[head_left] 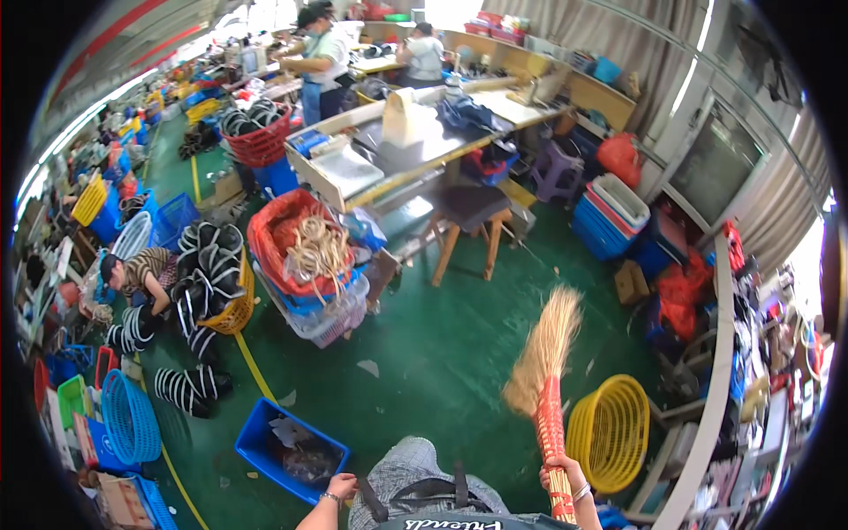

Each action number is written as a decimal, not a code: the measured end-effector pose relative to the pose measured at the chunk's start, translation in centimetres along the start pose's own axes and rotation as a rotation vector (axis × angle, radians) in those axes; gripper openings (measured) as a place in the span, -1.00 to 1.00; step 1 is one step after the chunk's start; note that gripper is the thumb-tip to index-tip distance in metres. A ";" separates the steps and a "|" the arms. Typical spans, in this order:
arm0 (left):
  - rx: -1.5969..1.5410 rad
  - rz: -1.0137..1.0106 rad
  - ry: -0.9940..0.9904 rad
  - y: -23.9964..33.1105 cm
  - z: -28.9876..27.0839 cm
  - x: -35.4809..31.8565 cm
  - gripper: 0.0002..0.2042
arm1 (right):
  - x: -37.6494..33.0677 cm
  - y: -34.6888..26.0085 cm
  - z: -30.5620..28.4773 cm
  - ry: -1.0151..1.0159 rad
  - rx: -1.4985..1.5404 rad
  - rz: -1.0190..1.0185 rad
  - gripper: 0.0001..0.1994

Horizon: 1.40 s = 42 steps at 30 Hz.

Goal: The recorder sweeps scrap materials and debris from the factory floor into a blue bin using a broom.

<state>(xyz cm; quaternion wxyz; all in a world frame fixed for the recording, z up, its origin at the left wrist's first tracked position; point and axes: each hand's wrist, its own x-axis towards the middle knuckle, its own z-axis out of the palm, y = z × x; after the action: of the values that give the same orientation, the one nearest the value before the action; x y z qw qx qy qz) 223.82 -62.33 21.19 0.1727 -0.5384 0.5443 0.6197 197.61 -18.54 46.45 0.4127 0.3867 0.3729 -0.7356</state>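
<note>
- Green floor (442, 362), scattered with pale scraps and crossed by yellow lines at the left, fills the middle.
- Long worktop (415, 171), well ahead, carrying an upright cream-coloured piece (402, 119) and dark cloth (468, 113).
- 1 crouching person (146, 272) at far left, an arm reaching to black-and-white striped pieces (190, 389) on the floor.
- Red bag (268, 234), lining a tub left of centre, full of pale, tangled strips (318, 252).
- Straw broom (549, 411) with a red-wrapped handle, right of centre in front of the wearer — bristles pointing away; whether they touch the floor I cannot tell.
- Stool (470, 209) with wooden legs and a dark seat, in front of the worktop.
- Yellow basket (609, 389), just right of the broom's handle.
- Blue bin (250, 430), left of the wearer's knee, holding grey scraps (305, 455).
- 2 hands: the right hand (565, 473) is wrapped around the broom's lower handle; the left hand (343, 485), fingers bent, is at the bin's near corner — whether it grips the rim I cannot tell.
</note>
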 end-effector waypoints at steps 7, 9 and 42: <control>-0.057 0.136 0.122 12.5 5.6 5.3 -0.83 | 5.2 -15.6 18.6 -0.017 -0.649 -0.711 -0.81; -0.178 0.017 0.084 17.6 5.6 8.1 -0.90 | 6.7 -19.7 22.4 -0.058 -0.702 -0.833 -0.74; -0.943 1.051 -0.630 117.5 11.3 20.7 -0.43 | 37.5 -60.4 105.0 -0.787 -2.315 -1.041 -0.62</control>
<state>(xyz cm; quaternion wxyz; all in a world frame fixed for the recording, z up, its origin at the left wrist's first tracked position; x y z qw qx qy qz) 116.89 -101.15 58.92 -0.2452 -0.0242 0.3322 0.9104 102.61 -98.55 71.85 0.2533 -0.6097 0.7399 -0.1292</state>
